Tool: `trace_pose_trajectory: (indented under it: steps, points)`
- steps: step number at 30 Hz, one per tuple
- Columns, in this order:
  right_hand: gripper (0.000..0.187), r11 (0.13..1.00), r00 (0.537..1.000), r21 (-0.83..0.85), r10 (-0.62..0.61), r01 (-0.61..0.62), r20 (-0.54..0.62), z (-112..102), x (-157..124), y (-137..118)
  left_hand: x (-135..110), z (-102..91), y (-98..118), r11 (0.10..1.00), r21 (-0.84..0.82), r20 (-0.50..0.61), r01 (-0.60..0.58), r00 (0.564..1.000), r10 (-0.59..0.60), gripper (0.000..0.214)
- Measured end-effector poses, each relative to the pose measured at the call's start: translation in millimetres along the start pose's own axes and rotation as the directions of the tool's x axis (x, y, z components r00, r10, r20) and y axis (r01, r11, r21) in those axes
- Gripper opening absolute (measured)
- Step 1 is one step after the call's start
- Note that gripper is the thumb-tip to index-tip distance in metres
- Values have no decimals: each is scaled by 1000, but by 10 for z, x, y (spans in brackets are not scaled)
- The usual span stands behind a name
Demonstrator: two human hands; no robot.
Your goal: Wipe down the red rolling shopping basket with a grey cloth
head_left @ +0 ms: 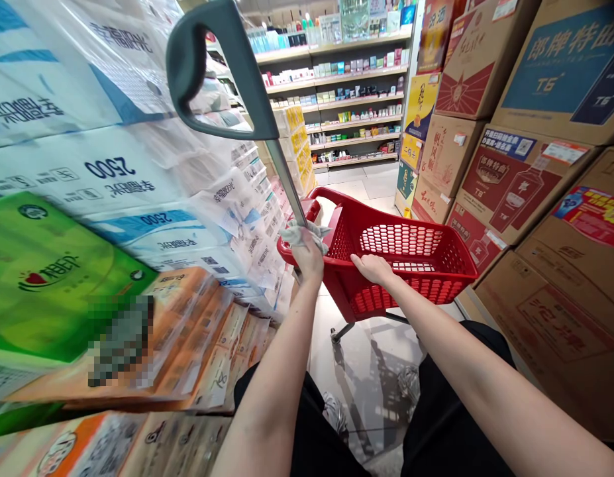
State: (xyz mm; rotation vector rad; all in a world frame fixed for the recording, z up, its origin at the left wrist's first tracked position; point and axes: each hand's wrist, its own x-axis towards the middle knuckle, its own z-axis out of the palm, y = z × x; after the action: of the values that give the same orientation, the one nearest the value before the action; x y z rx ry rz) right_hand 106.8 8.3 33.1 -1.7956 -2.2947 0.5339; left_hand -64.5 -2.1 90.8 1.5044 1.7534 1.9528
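Observation:
A red plastic shopping basket on wheels (pixel 438 281) stands on the tiled floor in front of me. Its grey pull handle (pixel 222 73) rises on a metal rod (pixel 287 179) up to the top left. My left hand (pixel 307 255) is closed around a grey-white cloth (pixel 304 233) pressed against the base of the rod at the basket's near rim. My right hand (pixel 373 267) lies on the basket's near rim, fingers curled over the edge. The basket's inside looks empty.
Stacked packs of tissue and toilet paper (pixel 88 218) fill the left side. Piled cardboard liquor boxes (pixel 535 172) line the right. Store shelves with small goods (pixel 346 86) stand at the aisle's far end. My legs in black trousers (pixel 436 424) are below.

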Motion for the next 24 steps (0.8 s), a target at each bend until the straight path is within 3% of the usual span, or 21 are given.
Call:
trace_pose_trajectory:
  steps: [2,6,10,13,16,20,24]
  points:
    - [79,1000,1000,3,4,-4,-5,-2,-4,-5,-137,19,-26,986,141,-51,-85,994,93,36]
    - [78,1000,1000,6,15,-15,-4,-10,-14,-21,-337,-8,-68,884,406,58,-233,972,229,62]
    - [80,1000,1000,8,9,-8,-17,-17,-14,-31,-413,-103,-93,771,533,167,-349,937,309,76]
    - [80,1000,1000,1,0,0,-27,-15,-14,-27,-347,-166,-118,742,544,220,-391,920,323,70]
    - [79,1000,1000,2,6,-6,-24,-11,-17,-23,-194,-193,-133,761,548,225,-346,938,264,59]
    - [79,1000,1000,-5,11,-11,-20,-6,-11,-28,-2,-197,-75,831,498,199,-249,965,170,49]
    - [78,1000,1000,-19,1,-2,-20,-3,6,-37,136,-184,112,917,324,139,-234,970,199,40]
